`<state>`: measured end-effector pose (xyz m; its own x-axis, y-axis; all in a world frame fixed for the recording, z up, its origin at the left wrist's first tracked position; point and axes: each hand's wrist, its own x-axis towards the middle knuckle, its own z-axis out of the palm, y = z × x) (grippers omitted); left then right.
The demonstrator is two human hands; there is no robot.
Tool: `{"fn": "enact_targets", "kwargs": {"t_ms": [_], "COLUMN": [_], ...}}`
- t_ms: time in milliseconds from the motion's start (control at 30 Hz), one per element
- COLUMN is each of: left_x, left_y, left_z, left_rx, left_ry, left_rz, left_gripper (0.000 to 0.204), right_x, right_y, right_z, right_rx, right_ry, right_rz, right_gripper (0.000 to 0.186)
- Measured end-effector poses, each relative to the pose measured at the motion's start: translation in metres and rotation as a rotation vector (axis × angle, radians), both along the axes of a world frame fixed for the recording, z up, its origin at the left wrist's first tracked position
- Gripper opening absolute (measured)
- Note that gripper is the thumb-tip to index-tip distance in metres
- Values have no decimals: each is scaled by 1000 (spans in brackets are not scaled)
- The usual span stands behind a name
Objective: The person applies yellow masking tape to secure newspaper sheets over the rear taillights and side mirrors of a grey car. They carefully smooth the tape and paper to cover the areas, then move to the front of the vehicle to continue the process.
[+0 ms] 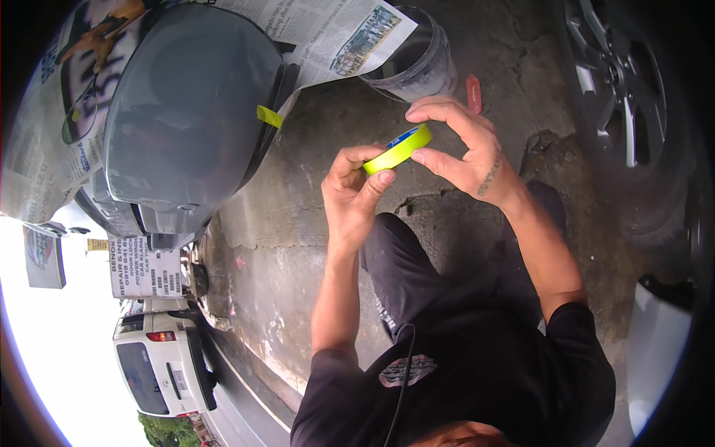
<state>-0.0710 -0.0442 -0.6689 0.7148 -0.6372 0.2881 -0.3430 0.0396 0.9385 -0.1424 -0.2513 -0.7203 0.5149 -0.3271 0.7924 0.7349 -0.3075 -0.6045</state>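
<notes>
A bright yellow-green roll of tape point(402, 153) with a blue inner ring is in my left hand point(348, 195), gripped between thumb and fingers. My right hand point(473, 160) is beside it, thumb tip at the roll's right side and index finger raised apart above it. To the upper left is a glossy grey vehicle panel point(182, 104), with newspaper point(313, 45) around it and a short yellow-green tape strip point(269, 116) stuck at its right edge.
A plastic bucket point(410, 82) and red object point(474, 93) lie on stained, cracked concrete point(275, 223). A car wheel point(618, 82) stands at right, a silver panel point(655, 350) below it. A white van point(156, 369) and signboard point(145, 268) are at left.
</notes>
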Motion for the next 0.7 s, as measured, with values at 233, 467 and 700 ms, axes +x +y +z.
{"fn": "enact_targets", "kwargs": {"t_ms": [233,467,700], "left_x": [-11,-17,-13], "left_y": [-13,-12,-4], "left_z": [-3,-18,-23], "left_rx": [133,184,261], "left_ry": [-437,-641,-677], "left_rz": [160,168,243], "left_gripper": [25,24,25], "right_x": [-11,-6,5], "right_y": [17,23,29], "right_z": [-1,-16,-23], "right_rx": [4,46,141], "right_ry": [9,24,102], "right_rz": [-279,-273,-139], "right_gripper": [17,17,13]}}
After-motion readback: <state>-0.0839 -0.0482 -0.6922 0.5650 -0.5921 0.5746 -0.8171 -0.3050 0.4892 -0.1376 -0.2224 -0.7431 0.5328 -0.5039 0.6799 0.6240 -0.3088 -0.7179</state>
